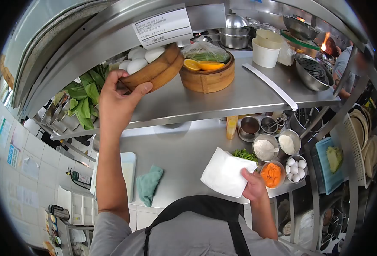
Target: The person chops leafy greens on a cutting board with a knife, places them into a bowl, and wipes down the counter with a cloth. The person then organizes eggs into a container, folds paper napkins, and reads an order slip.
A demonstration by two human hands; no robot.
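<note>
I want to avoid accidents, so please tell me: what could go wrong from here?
The left hand alone grips the wooden basket, which looks tilted, so its eggs might roll out. It could also bump the neighbouring basket of orange slices. The white cloth or paper in the right hand might brush the nearby greens.

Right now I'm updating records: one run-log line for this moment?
left hand: grips bamboo basket | right hand: holds white sheet | eggs: in basket
</note>
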